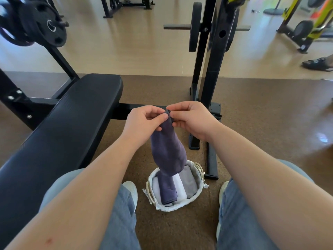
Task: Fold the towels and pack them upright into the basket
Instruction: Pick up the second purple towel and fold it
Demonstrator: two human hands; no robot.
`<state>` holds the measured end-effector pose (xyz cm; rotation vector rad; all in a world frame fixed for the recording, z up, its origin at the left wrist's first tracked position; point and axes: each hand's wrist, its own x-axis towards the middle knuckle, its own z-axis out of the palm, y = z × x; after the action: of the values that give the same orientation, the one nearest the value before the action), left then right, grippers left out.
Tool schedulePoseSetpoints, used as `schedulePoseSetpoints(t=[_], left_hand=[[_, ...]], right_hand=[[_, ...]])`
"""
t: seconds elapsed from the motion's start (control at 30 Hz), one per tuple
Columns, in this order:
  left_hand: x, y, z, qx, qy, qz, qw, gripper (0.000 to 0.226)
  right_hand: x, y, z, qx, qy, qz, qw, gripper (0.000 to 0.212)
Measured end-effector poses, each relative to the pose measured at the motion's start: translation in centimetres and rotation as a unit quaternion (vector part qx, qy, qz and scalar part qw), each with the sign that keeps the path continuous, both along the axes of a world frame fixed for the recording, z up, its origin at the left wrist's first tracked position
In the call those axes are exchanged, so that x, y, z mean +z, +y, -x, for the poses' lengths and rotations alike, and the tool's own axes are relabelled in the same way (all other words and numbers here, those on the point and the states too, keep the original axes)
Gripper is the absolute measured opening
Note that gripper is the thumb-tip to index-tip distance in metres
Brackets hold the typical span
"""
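Fingertips point(163, 116) of both my hands pinch the top corner of the navy towel point(168, 152), thumbs pressed against curled forefingers. My left hand point(144, 121) and right hand point(191, 121) nearly touch at that one bunched point. Holding it high by the corner lets the cloth hang free under its own weight, which I judge is the way to find an edge and spread it for folding. The fabric is soft, matte and slightly napped, drooping in a loose tube that widens downward. Its lower end hangs over the basket point(173, 208) on the floor between my feet; whether it touches, I cannot tell.

The basket is round, woven of pale fibre, with a light cloth liner turned over the rim. Inside stand towels packed on edge, side by side: a pale towel point(155, 186), a folded navy towel point(167, 191), a white towel point(179, 186) and a grey towel point(190, 179). Each is a flat slab, pressed close so they prop one another upright.

To my left runs the black padded bench point(72, 123), its vinyl faintly grained. Beneath everything lies a brown speckled mat point(252, 114).
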<state>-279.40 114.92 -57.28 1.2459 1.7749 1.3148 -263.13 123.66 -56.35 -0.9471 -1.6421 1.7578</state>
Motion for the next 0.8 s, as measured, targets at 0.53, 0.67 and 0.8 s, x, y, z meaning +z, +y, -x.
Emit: schedulePoseSetpoints(t=[0.53,0.67,0.8], left_hand=[[-0.46,0.13,0.49,0.008,0.004,0.027,1.0,0.01],[-0.55,0.25,0.47,0.019,-0.019,0.033,0.999,0.009],[-0.41,0.13,0.29,0.012,-0.05,0.025,0.998,0.013]], right_hand=[[-0.26,0.32,-0.18,0.004,-0.029,-0.069,0.997,0.017],[-0.28,0.53,-0.42,0.02,-0.043,-0.091,0.995,0.018],[-0.43,0.52,-0.3,0.019,-0.031,-0.092,0.995,0.018]])
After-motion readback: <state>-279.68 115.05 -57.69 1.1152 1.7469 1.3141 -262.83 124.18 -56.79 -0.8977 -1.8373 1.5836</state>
